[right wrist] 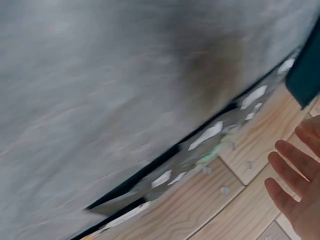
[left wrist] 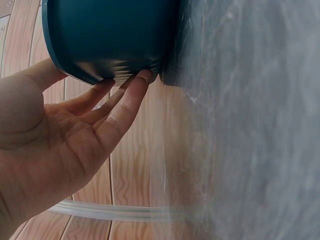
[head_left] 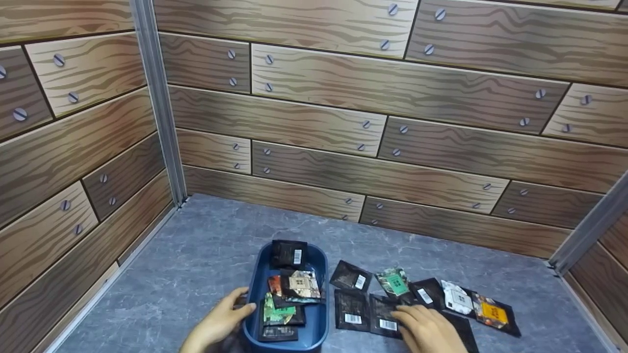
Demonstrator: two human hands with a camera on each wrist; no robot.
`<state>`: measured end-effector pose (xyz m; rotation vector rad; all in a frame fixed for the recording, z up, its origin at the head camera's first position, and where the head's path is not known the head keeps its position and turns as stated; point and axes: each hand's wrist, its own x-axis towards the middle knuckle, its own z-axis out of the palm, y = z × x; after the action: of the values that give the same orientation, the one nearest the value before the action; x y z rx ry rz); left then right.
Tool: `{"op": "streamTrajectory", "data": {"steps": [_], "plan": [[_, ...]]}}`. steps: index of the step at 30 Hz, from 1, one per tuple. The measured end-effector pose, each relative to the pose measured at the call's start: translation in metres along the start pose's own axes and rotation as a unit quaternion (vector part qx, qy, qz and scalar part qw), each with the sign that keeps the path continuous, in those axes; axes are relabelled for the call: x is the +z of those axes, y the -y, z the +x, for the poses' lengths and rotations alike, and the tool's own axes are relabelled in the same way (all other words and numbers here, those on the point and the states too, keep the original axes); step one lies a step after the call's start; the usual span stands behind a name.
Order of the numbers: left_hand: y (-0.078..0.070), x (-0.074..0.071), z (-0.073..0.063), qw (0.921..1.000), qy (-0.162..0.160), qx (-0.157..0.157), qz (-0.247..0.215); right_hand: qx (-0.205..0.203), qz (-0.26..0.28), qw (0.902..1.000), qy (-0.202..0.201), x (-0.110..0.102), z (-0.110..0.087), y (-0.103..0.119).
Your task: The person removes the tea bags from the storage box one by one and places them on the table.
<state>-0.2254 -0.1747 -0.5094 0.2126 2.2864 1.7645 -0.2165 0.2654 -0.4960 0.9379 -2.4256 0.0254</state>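
Several sachets [head_left: 352,301] lie on the grey bench [head_left: 211,235] at the lower right of the head view, and more sit inside our blue bin [head_left: 315,323] at bottom centre. Our left grip [head_left: 223,316] pinches the bin's left rim, fingers against its outer wall. Our right grip [head_left: 429,326] is loose and released over the black sachets; whether it touches one we cannot tell.

A blue, round-cornered plastic bin [head_left: 314,326] stands upright, a black barcoded packet [head_left: 282,252] at its far end, a beige-labelled packet [head_left: 301,282] and a green-labelled packet [head_left: 277,314] nearer. To its right lie black packets [head_left: 352,311], a green packet [head_left: 394,281], a white packet [head_left: 457,295] and an orange-labelled packet [head_left: 493,313].
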Motion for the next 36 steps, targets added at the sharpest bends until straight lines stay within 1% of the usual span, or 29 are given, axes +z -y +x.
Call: {"op": "streamTrajectory", "data": {"steps": [2,4,10,13,16,20,27,33,36], "plan": [[0.000,0.000,0.000,1.0000,-0.001,0.000,0.000,-0.007,0.012,0.9995,-0.028,0.001,0.010,0.005],[0.000,0.000,0.000,1.0000,-0.002,-0.002,0.000,-0.008,0.025,0.9986,-0.047,0.002,0.021,0.012],[0.000,-0.002,0.000,1.0000,0.000,-0.003,-0.001,-0.020,0.051,0.9923,-0.111,0.006,0.054,0.028],[0.000,-0.002,0.001,1.0000,-0.003,-0.002,0.002,-0.027,0.066,0.9891,-0.129,0.011,0.068,0.037],[0.000,-0.001,0.001,0.9999,-0.007,-0.009,0.004,-0.032,0.078,0.9871,-0.136,0.017,0.082,0.045],[0.000,-0.001,0.001,0.9998,-0.008,-0.017,0.006,-0.032,0.093,0.9870,-0.127,0.026,0.100,0.056],[-0.001,0.000,0.001,1.0000,-0.004,-0.006,-0.006,-0.026,0.124,0.9894,-0.070,0.034,0.127,0.075],[-0.002,0.000,0.001,0.9997,-0.005,-0.022,-0.003,-0.035,0.124,0.9914,-0.021,0.042,0.142,0.088],[-0.002,0.000,0.001,0.9997,-0.005,-0.024,-0.002,-0.036,0.116,0.9926,0.001,0.046,0.147,0.094]]}}
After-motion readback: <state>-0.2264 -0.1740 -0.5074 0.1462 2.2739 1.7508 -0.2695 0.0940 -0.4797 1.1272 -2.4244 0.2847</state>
